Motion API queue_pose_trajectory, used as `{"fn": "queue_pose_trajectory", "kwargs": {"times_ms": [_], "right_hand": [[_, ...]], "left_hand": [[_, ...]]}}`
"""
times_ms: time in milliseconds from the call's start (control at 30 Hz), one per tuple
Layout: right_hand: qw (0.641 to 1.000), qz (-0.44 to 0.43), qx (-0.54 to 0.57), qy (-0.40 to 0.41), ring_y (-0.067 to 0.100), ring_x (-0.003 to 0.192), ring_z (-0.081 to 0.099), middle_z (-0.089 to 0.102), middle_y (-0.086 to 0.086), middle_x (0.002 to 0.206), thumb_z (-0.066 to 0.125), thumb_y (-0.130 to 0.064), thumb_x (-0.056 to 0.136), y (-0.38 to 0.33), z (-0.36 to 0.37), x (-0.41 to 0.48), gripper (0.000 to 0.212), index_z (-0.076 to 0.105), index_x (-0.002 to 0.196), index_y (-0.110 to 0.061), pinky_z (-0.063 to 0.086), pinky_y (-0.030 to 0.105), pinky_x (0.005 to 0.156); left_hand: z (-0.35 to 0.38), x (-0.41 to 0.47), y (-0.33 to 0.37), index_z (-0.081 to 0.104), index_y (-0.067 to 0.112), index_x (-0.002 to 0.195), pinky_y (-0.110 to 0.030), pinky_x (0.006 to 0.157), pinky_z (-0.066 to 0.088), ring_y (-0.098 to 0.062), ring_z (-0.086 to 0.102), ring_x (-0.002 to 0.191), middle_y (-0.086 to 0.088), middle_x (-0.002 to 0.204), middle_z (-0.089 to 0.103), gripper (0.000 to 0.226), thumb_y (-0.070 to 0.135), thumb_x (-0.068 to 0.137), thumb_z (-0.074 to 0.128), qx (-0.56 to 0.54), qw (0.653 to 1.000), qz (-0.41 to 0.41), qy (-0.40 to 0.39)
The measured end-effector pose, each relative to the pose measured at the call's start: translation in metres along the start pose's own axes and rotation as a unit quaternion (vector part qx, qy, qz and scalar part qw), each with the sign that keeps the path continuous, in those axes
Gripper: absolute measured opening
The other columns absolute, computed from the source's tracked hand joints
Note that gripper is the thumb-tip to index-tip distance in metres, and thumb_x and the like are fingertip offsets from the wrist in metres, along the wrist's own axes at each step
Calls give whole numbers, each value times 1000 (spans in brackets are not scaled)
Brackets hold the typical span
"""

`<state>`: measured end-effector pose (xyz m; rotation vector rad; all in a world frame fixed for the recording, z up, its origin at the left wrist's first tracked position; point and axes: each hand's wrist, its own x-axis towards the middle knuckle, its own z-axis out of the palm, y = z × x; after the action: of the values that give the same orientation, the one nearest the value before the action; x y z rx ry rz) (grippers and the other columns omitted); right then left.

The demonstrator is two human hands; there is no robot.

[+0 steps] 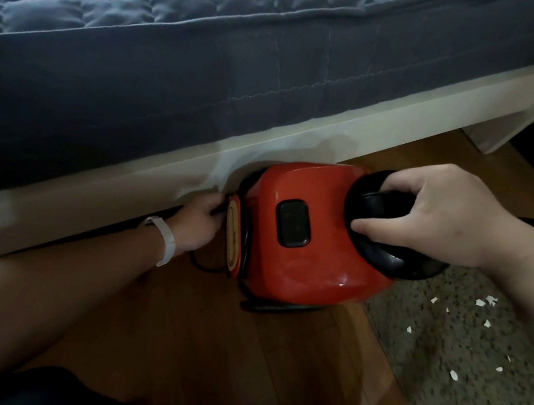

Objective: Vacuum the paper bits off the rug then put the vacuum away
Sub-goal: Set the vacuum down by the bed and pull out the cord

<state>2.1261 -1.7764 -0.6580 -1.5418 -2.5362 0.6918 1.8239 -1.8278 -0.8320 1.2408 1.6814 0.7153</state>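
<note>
vacuum (306, 232): we see the red canister standing on the wooden floor (267, 376), just off the rug's left edge and close against the bed frame (304, 131).
right hand (431, 209): we see it clasped round the black handle (374, 206) on top of the vacuum.
left hand (198, 223): it reaches to the vacuum's far end by the black cord (204, 265); its fingertips are hidden, so we cannot tell whether it grips anything.
paper bits (487, 322): white scraps scattered over the speckled rug (444, 350).
quilt (114, 6): blue, hanging over the bed frame.
</note>
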Motion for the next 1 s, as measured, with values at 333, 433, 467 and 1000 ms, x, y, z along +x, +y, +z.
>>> {"fn": "queue_pose_trajectory", "kwargs": {"times_ms": [333, 433, 467, 1000], "right_hand": [[996, 51, -62, -24, 17, 90, 62, 68, -14, 91, 62, -73, 66, 10, 6, 7, 40, 65, 86, -39, 49, 33, 74], [994, 77, -72, -17, 19, 89, 61, 67, -10, 95, 60, -75, 67, 15, 8, 9, 42, 64, 89, -40, 48, 33, 72], [993, 86, -78, -14, 19, 89, 61, 67, -10, 96, 60, -76, 67, 15, 8, 9, 45, 65, 92, -39, 49, 33, 73], [993, 77, -90, 10, 18, 91, 59, 68, -11, 98, 57, -78, 68, 17, 9, 10, 48, 67, 95, -39, 46, 33, 72]], "left_hand": [[-41, -2, 49, 69, 8, 82, -14, 75, 48, -7, 64, 78, -5, 82, 68, 9, 4, 85, 62, -75, 993, 87, 14], [-38, -13, 61, 63, 3, 69, -24, 62, 47, -16, 54, 54, -2, 55, 61, 16, 12, 73, 50, -91, 990, 61, -85], [-33, -16, 64, 63, 4, 67, -27, 59, 44, -19, 48, 49, -3, 49, 55, 22, 18, 78, 49, -66, 988, 59, -129], [17, -21, 30, 64, 9, 91, -23, 44, 35, -10, 38, 38, 2, 55, 53, 26, 26, 100, 47, 167, 917, -197, -303]]}}
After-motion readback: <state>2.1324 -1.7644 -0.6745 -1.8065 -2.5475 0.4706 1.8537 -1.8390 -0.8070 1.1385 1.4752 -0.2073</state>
